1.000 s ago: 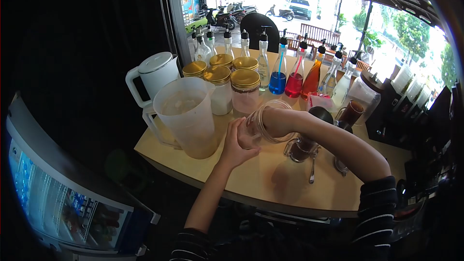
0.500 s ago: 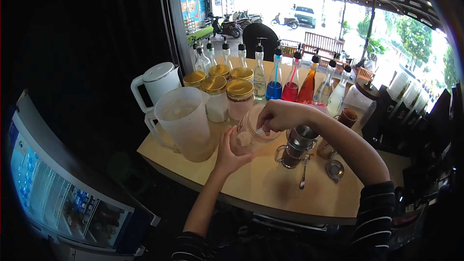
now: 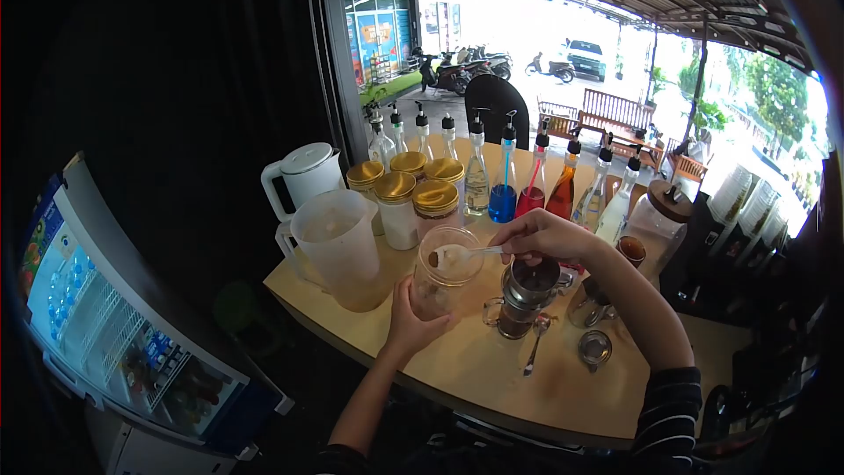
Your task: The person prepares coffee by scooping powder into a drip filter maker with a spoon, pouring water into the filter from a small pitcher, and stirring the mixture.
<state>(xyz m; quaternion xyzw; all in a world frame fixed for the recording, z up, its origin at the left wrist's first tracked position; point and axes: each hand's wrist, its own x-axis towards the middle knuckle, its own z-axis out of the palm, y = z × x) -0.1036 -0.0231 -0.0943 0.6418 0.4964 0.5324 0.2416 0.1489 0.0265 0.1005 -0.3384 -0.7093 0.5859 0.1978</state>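
My left hand (image 3: 413, 327) is wrapped round the lower side of a clear open jar (image 3: 444, 286), which now stands nearly upright. Between the fingers of my right hand (image 3: 547, 236) is the handle of a pale spoon (image 3: 482, 252). The spoon's bowl is at the jar's mouth, with a bit of light powder and a brown speck near it. Just below my right hand, a metal coffee dripper (image 3: 525, 292) sits on a glass mug (image 3: 513, 324) with dark liquid inside. A metal spoon (image 3: 534, 350) lies beside the mug, and a small round metal lid (image 3: 595, 348) lies further right.
Gold-lidded jars (image 3: 395, 186), a plastic pitcher (image 3: 338, 255) and a white kettle (image 3: 306, 178) stand on the left of the table (image 3: 492, 387). Several pump bottles (image 3: 502, 193) line the back. Stacked cups (image 3: 747, 202) are at right, and a glass-door fridge (image 3: 114, 325) stands at lower left.
The jar has gone from tilted to more upright. My right hand has drawn back to the right, out of the jar's mouth, so the spoon shows. The camera view has shifted.
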